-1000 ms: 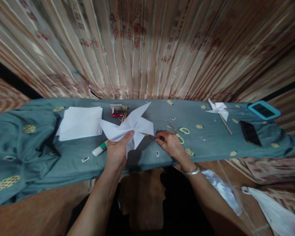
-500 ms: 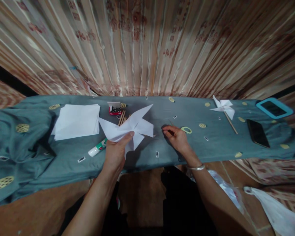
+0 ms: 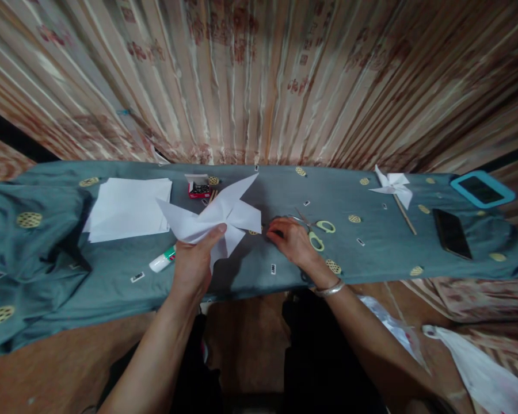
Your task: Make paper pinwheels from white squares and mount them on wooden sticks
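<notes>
A white paper pinwheel [image 3: 242, 214] is held up over the table by my left hand [image 3: 194, 261], its thumb pressed near the middle where the blades meet. My right hand [image 3: 291, 241] hovers just right of the paper, fingers curled together at the tips. Whatever may be between those fingertips is too small to make out. Scissors with pale green handles [image 3: 316, 240] lie beside my right hand, their blades partly behind it. Left of the pinwheel are a glue stick [image 3: 162, 260] and several wooden sticks [image 3: 213, 196], partly covered by the paper.
A stack of white paper [image 3: 129, 210] lies at the left, near a small red box [image 3: 198, 188] of dark pins or tacks. At the right rest a finished pinwheel on a stick [image 3: 395, 185], a black phone [image 3: 452, 233] and a blue-framed tablet [image 3: 482, 189].
My left hand and the pinwheel have shifted slightly left. My right hand has moved left towards the paper, uncovering more of the scissors.
</notes>
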`<state>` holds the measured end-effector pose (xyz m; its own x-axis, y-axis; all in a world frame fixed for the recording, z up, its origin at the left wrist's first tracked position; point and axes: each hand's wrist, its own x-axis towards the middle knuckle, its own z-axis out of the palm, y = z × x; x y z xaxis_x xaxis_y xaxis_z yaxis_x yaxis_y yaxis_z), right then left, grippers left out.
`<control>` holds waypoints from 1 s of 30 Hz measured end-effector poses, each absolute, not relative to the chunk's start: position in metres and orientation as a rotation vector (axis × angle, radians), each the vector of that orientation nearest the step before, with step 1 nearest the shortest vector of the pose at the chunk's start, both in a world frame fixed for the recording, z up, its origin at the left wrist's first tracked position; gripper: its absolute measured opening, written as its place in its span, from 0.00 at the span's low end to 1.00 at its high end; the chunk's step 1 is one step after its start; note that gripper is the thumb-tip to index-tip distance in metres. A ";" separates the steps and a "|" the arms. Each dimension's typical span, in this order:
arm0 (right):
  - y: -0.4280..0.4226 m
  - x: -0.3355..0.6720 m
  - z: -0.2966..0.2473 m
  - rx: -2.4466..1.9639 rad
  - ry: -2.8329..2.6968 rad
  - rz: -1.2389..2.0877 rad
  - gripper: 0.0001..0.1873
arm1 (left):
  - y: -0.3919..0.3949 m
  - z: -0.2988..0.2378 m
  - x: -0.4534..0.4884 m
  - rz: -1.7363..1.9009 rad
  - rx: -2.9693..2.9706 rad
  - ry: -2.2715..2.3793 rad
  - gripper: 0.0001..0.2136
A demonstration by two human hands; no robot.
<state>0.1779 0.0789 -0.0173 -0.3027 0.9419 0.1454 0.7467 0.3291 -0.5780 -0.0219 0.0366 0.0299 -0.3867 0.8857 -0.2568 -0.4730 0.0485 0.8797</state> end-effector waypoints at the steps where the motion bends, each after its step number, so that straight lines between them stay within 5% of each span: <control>1: 0.082 0.179 -0.019 -1.488 -2.119 0.575 0.06 | 0.037 0.030 -0.022 1.579 0.487 1.213 0.17; 19: 0.092 0.195 -0.035 -1.429 -1.889 0.780 0.06 | 0.042 0.026 -0.017 1.547 0.449 1.293 0.16; 30: 0.076 0.192 -0.023 -1.525 -2.014 0.562 0.08 | 0.045 0.018 -0.010 1.546 0.495 1.289 0.15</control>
